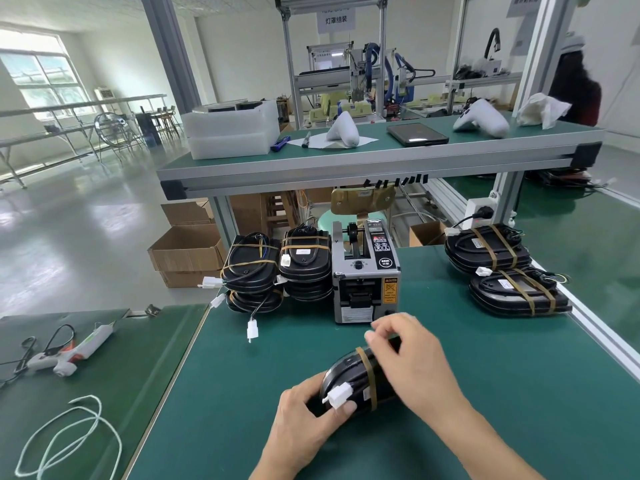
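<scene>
Fingers (313,388) of the left hand (304,410) are curled round the near left end of a black unit (349,375). The thumb presses a white plug (337,396) down on top of it. The unit lies on the green worktop (225,393), near the person, between the two hands. Its long side runs from near left to far right. A brown tape band (369,372) goes across its middle and holds the black wire down.

The right hand (415,362) is over the far right end of the unit. Its fingers (381,329) are bent, with the tips close together, but they are blurred. I cannot tell if they pinch anything or just touch the unit.

Farther back, from left to right, are a pile of taped units (277,271), a tape machine (365,275) and more taped units (502,268).

I think the next job is a second band at the far right end. That end has no tape, and the right hand is nearer to it and to the tape machine just beyond. The left hand should keep the unit from turning.
</scene>
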The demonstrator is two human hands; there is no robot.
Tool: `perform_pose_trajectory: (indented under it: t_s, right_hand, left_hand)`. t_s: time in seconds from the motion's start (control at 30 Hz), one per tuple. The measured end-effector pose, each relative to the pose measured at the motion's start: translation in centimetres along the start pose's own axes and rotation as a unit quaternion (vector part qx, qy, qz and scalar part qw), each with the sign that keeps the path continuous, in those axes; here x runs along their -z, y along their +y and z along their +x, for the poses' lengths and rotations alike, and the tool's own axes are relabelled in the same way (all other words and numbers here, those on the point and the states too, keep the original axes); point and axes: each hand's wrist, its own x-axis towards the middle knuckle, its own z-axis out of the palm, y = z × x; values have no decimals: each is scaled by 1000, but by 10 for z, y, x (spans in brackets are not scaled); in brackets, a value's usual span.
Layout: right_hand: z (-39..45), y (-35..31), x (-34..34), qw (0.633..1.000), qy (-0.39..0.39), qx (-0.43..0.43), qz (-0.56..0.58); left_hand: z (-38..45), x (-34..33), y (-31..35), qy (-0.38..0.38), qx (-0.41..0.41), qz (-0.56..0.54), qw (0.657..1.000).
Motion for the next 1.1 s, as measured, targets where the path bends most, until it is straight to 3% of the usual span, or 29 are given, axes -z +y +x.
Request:
perform_pose_trajectory:
  t_s: [0.13,0.33,0.7,0.83,0.93,1.1]
  right_hand:
    - [7,24,34,995,81,-61,10]
    - [14,53,58,987,99,-120,34]
    - [80,8,21,996,-46,-77,-25]
    - [116,12,-9,978,-106,-181,5]
    - [129,20,-23,955,-101,-271,59]
    - [141,24,-32,933,-92,-324,129]
  left_hand:
    - [0,0,-1,-1,5,8,1000]
    - [0,-1,-3,-2,14,-6,1000]
    - [1,0,-3,-9,6,10,1000]
    - [1,0,1,-5,-1,8,1000]
    - [2,0,0,1,-1,7,1000]
    - [2,0,-1,4,2,12,1000]
